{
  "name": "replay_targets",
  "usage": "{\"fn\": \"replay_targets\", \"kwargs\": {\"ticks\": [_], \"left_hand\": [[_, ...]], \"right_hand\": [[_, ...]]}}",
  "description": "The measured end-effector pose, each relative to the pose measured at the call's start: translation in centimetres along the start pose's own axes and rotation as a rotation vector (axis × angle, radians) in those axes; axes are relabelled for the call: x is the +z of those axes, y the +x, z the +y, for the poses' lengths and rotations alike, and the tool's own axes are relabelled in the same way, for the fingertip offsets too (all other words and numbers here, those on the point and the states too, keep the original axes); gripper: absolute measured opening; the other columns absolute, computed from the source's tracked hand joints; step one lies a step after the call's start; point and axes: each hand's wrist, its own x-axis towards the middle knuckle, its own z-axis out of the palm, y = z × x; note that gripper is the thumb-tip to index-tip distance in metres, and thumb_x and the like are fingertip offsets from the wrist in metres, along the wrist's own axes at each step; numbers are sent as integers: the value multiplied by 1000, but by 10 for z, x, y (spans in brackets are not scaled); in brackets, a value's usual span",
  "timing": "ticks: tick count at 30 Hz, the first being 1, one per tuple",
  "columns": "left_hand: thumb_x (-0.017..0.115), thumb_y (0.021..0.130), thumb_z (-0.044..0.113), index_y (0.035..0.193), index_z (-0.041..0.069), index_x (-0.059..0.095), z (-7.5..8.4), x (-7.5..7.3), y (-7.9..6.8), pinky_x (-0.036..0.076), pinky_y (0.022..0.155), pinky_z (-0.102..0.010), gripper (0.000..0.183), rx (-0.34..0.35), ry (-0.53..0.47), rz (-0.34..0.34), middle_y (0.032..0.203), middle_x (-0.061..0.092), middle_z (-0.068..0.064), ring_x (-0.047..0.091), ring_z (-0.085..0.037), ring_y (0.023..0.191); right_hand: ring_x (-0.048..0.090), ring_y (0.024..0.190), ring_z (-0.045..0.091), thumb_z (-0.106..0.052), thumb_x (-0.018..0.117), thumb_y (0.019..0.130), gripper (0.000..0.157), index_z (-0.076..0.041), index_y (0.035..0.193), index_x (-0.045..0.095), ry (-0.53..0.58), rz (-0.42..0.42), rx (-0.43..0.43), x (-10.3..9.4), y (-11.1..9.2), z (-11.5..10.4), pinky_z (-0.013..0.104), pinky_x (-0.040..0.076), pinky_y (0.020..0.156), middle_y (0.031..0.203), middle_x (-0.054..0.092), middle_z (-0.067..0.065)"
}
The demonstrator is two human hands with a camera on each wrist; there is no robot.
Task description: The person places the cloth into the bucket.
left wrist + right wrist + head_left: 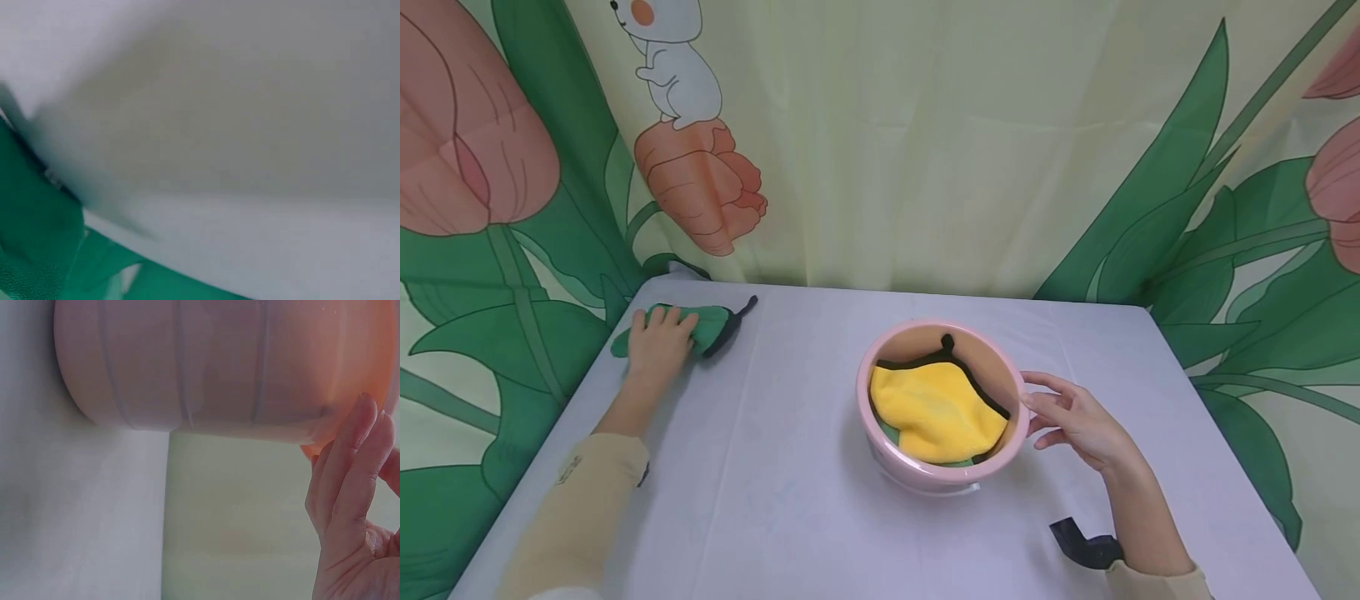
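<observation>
At the table's far left corner, my left hand (658, 337) grips a green cloth (706, 327) with black trim and a thin black loop. The fingers bend over the top of the cloth; the palm side is hidden. A pink bucket (868, 421) stands upright right of the middle. Inside it lies a yellow cloth (936, 408) with black edging, with bits of green under it. My right hand (1078, 423) is at the bucket's right side, its fingertips right at the rim. In the right wrist view, nearly straight fingers (350, 469) lie along the bucket's outside.
A white-covered table (782, 500) lies under everything. Behind it hangs a printed curtain (925, 167) with tulips, leaves, a carrot and a small animal. The bucket's white handle (951, 492) hangs low at its front. A black strap (1082, 546) sits at my right wrist.
</observation>
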Motion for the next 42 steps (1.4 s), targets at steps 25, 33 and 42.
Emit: {"fn": "replay_targets", "kwargs": {"ticks": [25,33,42], "left_hand": [[64,80,8,93,8,49,91,-78,49,35,80,-49,20,293,14,446,88,52,-15,46,-34,78],[64,77,5,89,9,52,124,-104,54,36,77,-46,18,339,16,563,84,51,-11,44,-30,76],[65,79,10,92,10,54,154,-132,51,35,80,-45,17,374,5,555,86,51,-11,45,-30,79]], "right_hand": [[66,72,17,-22,53,92,57,3,137,29,11,-5,8,0,0,-2,27,53,58,83,68,-4],[66,71,17,-21,53,92,56,2,137,30,17,-3,10,-1,-1,-1,27,53,57,81,68,-3],[66,71,16,-20,53,92,55,4,137,30,20,-12,2,-1,0,-1,28,53,56,81,68,-3]]}}
